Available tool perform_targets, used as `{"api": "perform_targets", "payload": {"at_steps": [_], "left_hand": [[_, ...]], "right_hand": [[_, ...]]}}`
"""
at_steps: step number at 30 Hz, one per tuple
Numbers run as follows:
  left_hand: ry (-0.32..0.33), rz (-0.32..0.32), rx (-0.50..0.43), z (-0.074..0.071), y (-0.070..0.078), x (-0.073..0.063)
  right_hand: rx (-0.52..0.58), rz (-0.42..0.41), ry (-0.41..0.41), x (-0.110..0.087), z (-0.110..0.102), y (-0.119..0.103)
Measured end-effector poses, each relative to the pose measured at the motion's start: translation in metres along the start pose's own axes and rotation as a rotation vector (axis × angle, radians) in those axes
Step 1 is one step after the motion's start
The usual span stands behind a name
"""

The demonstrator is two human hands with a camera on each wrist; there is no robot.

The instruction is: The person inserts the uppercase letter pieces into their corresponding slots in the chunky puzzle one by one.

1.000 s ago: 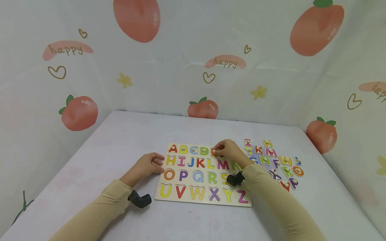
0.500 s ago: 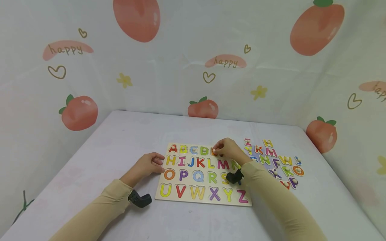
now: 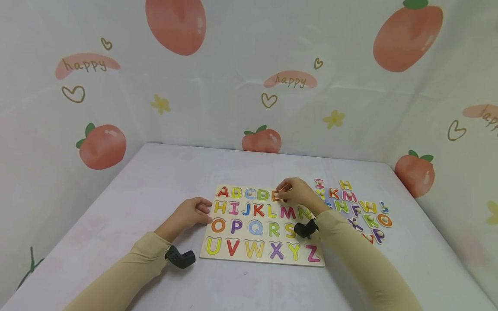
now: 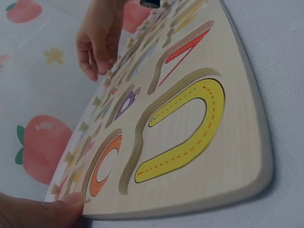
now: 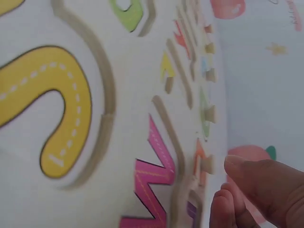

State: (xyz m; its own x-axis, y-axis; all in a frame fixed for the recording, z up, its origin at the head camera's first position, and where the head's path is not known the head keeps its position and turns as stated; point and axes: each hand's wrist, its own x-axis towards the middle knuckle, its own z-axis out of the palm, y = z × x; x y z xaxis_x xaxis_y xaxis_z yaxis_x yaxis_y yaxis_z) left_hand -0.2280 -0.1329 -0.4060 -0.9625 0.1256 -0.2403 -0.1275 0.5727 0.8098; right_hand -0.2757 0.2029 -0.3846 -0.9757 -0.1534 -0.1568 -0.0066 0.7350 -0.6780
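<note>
A wooden alphabet puzzle board (image 3: pixel 242 235) lies flat on the table. Knobbed letters A (image 3: pixel 222 191), B, C and D sit in its top row, with the orange-red letter E (image 3: pixel 274 196) beside them. My right hand (image 3: pixel 297 192) is over the E; in the right wrist view the thumb (image 5: pixel 259 178) stands slightly apart from the E's wooden knob (image 5: pixel 208 165), and the fingers hold nothing. At the board's left edge, my left hand (image 3: pixel 192 211) rests with loosely bent fingers, its thumb (image 4: pixel 71 199) touching the rim by the printed O.
Several loose knobbed letters lie right of the board, among them I (image 3: pixel 319 183), H (image 3: pixel 345 185), O (image 3: pixel 384 220) and P (image 3: pixel 378 235). My right forearm (image 3: pixel 350 246) crosses the board's right side and hides part of it. A fruit-print cloth (image 3: pixel 218 108) hangs behind the table.
My right fingers have shifted slightly right and come off the E's knob, showing more of the letter. My left hand has stayed at the board's edge.
</note>
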Motion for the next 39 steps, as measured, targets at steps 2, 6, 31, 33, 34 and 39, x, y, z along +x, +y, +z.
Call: {"api": "perform_targets", "payload": {"at_steps": [2,6,31,33,34,39], "left_hand": [[0.000,0.002,0.004,0.000,0.000,0.000],[0.003,-0.006,0.004,0.001,-0.001,0.002],[0.007,-0.003,0.005,0.001,-0.004,0.002],[0.010,-0.004,0.007,0.001,-0.003,0.002],[0.011,-0.006,0.010,0.001,-0.003,0.002],[0.010,-0.013,0.016,0.001,-0.003,0.001]], "right_hand": [[0.001,-0.023,0.018,-0.004,-0.007,0.003],[0.026,-0.047,0.055,-0.014,-0.025,0.012],[0.132,0.120,0.197,-0.069,-0.103,0.092],[0.134,0.121,0.199,-0.070,-0.104,0.097],[0.138,0.121,0.197,-0.071,-0.105,0.099],[0.158,0.122,0.183,-0.079,-0.107,0.106]]}}
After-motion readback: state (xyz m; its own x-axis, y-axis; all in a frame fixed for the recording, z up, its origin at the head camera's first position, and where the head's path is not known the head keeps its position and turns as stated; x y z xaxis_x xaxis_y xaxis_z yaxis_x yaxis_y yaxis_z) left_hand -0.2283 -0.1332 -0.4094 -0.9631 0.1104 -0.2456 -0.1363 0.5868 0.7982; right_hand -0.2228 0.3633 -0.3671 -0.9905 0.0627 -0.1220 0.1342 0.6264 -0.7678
